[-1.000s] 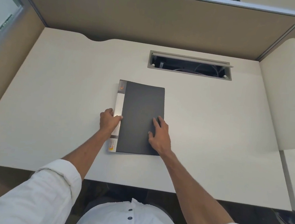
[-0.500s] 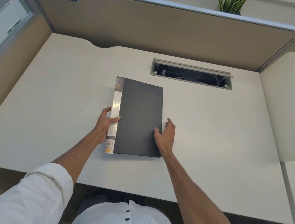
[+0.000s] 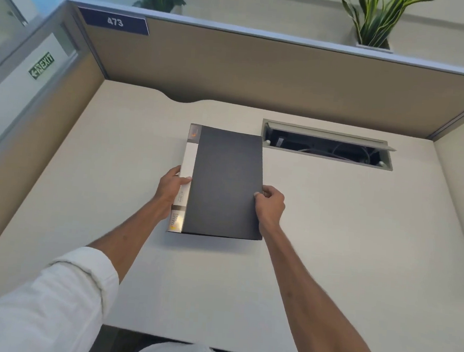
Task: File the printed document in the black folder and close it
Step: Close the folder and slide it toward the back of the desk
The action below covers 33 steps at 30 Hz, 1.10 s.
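The black folder (image 3: 224,180) is closed, with a white and silver spine strip along its left side. A shadow under its near edge shows that this end is raised off the cream desk (image 3: 331,240). My left hand (image 3: 172,187) grips the spine edge, thumb on top. My right hand (image 3: 271,204) pinches the folder's right edge, thumb on the cover. No printed document is visible.
An open cable tray slot (image 3: 327,147) is set into the desk just right of the folder's far corner. Brown partition walls (image 3: 262,77) enclose the desk at the back and left, with a "473" label (image 3: 115,22). Two potted plants (image 3: 375,17) stand above the partition.
My right hand slid from flat on the cover to gripping the folder's right edge. My left hand tightened on the spine. The folder has come up off the desk and the view tilted upward.
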Available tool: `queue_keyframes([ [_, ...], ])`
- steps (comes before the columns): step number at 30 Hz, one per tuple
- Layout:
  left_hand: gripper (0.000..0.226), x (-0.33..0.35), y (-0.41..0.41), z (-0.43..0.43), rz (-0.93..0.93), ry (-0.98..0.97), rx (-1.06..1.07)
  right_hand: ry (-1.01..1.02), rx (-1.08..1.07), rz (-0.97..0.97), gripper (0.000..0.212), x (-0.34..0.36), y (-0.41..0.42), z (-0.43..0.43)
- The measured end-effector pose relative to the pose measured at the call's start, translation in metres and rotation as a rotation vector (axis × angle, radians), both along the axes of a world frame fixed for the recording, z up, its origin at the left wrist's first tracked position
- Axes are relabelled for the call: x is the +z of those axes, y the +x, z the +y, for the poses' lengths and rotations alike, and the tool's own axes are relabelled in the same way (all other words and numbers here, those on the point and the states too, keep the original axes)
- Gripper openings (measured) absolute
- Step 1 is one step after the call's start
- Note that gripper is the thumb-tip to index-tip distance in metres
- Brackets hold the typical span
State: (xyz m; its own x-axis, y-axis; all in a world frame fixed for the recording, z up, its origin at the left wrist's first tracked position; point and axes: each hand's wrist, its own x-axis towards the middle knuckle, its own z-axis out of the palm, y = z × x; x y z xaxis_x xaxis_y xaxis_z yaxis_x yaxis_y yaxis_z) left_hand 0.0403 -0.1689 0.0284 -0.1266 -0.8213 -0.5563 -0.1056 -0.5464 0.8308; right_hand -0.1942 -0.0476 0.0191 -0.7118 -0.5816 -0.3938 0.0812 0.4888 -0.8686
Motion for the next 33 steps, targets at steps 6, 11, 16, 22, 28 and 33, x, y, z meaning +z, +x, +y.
queue_keyframes([
  [6,0.043,-0.009,-0.007,-0.064,-0.099,-0.123,-0.103,0.012,-0.060,0.023,0.025,-0.003,0.001,-0.063],
  [11,0.061,-0.028,-0.023,-0.106,-0.202,-0.173,-0.119,0.016,-0.084,0.071,0.022,-0.006,-0.010,-0.105],
  [16,0.064,-0.045,-0.037,-0.147,-0.281,-0.223,-0.193,0.060,-0.120,0.086,0.030,-0.017,-0.023,-0.137],
  [22,0.062,-0.071,-0.052,-0.184,-0.412,-0.255,-0.277,0.064,-0.149,0.074,0.036,-0.036,-0.033,-0.169],
  [28,0.032,-0.101,-0.064,-0.204,-0.533,-0.345,-0.300,0.114,-0.113,0.147,0.036,-0.051,-0.047,-0.187],
  [33,0.036,-0.100,-0.071,-0.207,-0.597,-0.405,-0.324,0.187,-0.068,0.261,0.031,-0.056,-0.049,-0.193],
])
